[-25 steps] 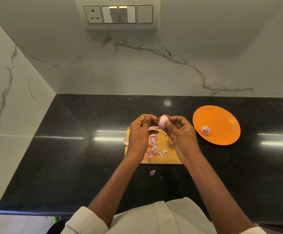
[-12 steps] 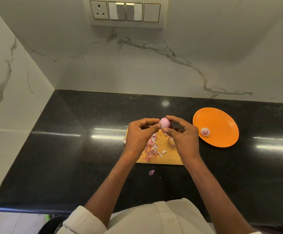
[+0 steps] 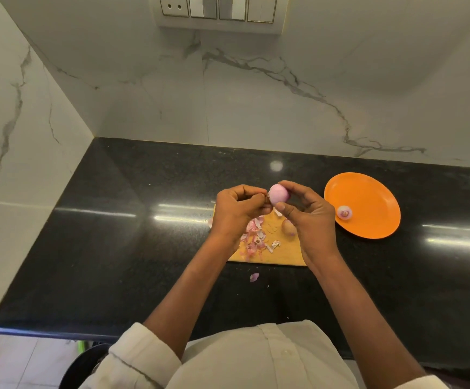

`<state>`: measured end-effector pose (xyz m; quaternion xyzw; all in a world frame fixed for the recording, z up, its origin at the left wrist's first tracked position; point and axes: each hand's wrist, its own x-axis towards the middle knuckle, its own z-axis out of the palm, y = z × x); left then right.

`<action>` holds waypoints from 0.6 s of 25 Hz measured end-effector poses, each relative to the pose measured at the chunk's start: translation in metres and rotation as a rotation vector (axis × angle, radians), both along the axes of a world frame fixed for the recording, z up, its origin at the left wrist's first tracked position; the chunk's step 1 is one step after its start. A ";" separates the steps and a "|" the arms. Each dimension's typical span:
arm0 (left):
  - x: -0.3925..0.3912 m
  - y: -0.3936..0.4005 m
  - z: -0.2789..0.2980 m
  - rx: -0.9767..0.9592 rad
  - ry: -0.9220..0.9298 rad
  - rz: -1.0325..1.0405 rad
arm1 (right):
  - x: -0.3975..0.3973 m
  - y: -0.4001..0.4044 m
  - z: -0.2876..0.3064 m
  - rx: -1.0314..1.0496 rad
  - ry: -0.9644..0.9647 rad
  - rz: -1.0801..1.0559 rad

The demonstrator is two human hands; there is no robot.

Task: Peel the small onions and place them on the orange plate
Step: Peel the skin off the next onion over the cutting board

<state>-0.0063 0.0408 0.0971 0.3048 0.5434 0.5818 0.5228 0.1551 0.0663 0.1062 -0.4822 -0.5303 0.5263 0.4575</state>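
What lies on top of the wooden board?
On the board: a heap of pink peels and one unpeeled onion. The left hand and right hand, held above it, cover its far part, so anything there is hidden.

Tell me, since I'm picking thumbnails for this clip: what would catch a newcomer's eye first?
The two hands in the middle, holding up a pale pink onion: the right hand grips it while the left hand pinches at its end. Next, the bright orange plate to the right on the black counter, with one peeled onion on it. Below the hands, pink peel scraps litter a wooden cutting board.
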 end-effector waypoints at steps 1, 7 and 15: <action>-0.002 -0.001 0.001 -0.006 -0.102 -0.029 | 0.001 0.000 0.001 -0.060 0.099 -0.004; 0.000 -0.002 0.008 0.084 0.100 -0.066 | -0.003 0.003 0.005 -0.276 0.317 -0.018; 0.002 0.003 0.010 0.157 0.704 0.001 | -0.010 0.010 0.005 -0.179 -0.039 0.082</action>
